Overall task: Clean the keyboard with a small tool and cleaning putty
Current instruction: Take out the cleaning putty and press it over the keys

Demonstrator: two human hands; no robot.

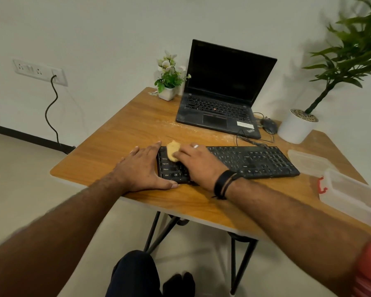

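Observation:
A black keyboard (251, 160) lies across the wooden table (137, 125). A lump of beige cleaning putty (172, 152) sits on the keys at the keyboard's left end. My right hand (198, 163) lies over the left part of the keyboard, its fingers pressing on the putty. My left hand (142, 168) rests flat on the table against the keyboard's left edge, thumb along the front corner, fingers straight. No small tool shows.
An open black laptop (223, 99) stands behind the keyboard, with a mouse (269, 125) and its cable to its right. A small flower pot (168, 82), a white plant pot (298, 127), and a clear plastic box (349, 196) with its lid (306, 160) stand around.

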